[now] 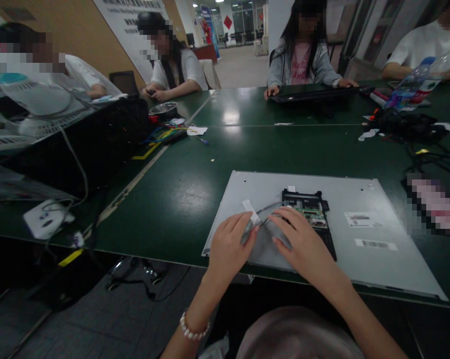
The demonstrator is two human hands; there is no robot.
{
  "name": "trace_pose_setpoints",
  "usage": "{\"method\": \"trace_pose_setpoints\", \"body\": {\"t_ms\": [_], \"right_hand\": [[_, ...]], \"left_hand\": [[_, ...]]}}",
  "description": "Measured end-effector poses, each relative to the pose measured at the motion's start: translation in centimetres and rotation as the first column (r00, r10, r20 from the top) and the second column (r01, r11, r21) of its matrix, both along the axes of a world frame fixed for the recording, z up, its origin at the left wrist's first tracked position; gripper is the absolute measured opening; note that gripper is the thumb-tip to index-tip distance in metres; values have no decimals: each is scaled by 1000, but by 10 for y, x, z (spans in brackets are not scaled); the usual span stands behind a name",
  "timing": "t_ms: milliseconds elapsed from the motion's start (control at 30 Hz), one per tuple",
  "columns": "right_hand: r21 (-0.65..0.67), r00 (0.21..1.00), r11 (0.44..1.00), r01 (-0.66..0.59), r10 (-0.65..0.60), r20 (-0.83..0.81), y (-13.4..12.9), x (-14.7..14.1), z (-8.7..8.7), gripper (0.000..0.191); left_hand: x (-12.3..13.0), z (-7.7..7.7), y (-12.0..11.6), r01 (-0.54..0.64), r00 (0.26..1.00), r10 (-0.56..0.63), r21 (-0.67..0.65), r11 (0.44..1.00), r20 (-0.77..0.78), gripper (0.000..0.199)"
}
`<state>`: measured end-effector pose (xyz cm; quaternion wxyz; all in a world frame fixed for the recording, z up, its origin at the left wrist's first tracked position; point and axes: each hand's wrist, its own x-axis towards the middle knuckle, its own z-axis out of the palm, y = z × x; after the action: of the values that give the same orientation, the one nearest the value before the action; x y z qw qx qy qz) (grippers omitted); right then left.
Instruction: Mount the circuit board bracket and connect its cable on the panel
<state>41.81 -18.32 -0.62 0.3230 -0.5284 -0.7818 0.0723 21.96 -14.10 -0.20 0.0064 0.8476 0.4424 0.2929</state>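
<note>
A grey metal panel lies on the green table near its front edge. On it sits a black frame with a green circuit board. Thin dark cables run left from the board towards my hands. My left hand is closed at the cables, beside a white tape strip that sticks up by its fingertips. Over the panel, just left of the board, my right hand has its fingers apart, the fingertips near the cables; no held thing shows in it.
Several people sit across the green table. A black panel lies before one of them. Black cables, bottles and a pink object are on the right. A white fan and coloured wires are on the left.
</note>
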Motion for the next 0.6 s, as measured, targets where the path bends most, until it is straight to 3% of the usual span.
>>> {"method": "trace_pose_setpoints", "body": {"t_ms": [200,333,600], "right_hand": [[-8,996,999,-51,51,67,18,-33,0,40],[-27,997,999,-20,22,79,26,-48,2,27],[61,999,997,39,-38,-22,25,-37,-14,21]], "left_hand": [[-29,-14,6,0,999,9,-174,985,50,37],[-37,-21,6,8,999,2,-190,982,54,32],[-30,-31,12,-4,999,10,-161,987,33,29]]}}
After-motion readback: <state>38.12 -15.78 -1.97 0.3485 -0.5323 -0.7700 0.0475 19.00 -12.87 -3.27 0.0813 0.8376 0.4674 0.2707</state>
